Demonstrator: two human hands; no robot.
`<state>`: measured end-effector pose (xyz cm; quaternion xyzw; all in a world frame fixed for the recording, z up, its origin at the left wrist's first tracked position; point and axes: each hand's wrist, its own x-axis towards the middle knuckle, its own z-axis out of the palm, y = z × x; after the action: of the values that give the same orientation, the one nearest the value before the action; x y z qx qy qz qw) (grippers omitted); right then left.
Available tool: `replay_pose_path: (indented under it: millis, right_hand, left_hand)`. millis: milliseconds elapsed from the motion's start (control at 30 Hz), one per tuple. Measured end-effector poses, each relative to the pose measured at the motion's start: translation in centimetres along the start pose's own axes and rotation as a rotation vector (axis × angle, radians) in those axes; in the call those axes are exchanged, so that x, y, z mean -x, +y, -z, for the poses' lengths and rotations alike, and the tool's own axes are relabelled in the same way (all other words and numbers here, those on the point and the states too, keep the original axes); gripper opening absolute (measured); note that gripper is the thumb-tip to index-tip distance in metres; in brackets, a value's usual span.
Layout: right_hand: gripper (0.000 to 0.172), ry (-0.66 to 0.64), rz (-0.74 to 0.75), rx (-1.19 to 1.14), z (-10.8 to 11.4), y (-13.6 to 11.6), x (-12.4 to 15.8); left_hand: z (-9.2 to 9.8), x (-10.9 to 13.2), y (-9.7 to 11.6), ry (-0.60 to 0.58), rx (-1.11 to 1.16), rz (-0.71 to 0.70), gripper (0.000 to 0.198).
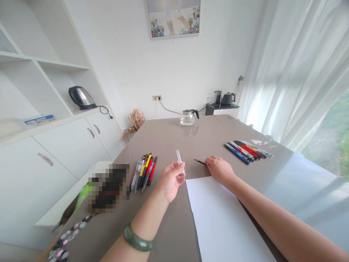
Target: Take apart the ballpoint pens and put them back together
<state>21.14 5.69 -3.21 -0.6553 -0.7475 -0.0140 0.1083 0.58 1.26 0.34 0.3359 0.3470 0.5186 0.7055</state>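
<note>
My left hand (170, 180) is raised over the table, its thumb and fingers pinched round a clear pen barrel (178, 156) that points up and away. To its right, my right hand (219, 168) rests low at the far edge of a white sheet of paper (220, 214). Its fingers are closed on the near end of a thin black pen (200, 161); that end is hidden. On the left lies a loose bunch of pens (143, 171), red, yellow, black and clear. A neater row of pens (247, 151) lies on the right.
A glass pot of water (187, 118) stands at the table's (163, 134) far end. White scraps (260, 142) lie beyond the right row. On the left edge are a blurred dark item (109, 187) and a bead string (72, 233). A kettle (81, 97) sits on the shelf.
</note>
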Motion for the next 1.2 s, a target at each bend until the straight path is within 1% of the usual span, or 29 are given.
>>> replay_pose_path:
  millis: [300,800,1033,1200]
  right_hand:
    - [0.028,-0.046,-0.021,0.071,0.14,-0.06,0.16]
    - [0.023,-0.075,-0.077,0.141,0.32,-0.23,0.32]
    - [0.022,-0.070,-0.101,0.115,-0.06,-0.05,0.10]
    - [0.020,-0.039,-0.128,0.041,-0.26,0.49,-0.26]
  left_hand:
    - [0.41,-0.21,-0.19,-0.032,0.021,-0.026,0.021]
    - [0.41,-0.09,-0.04,-0.037,0.022,0.012,0.022]
    - [0.19,0.10,0.13,-0.040,0.010,0.013,0.022]
    - [0.19,0.07,0.08,-0.054,-0.005,0.011,0.022]
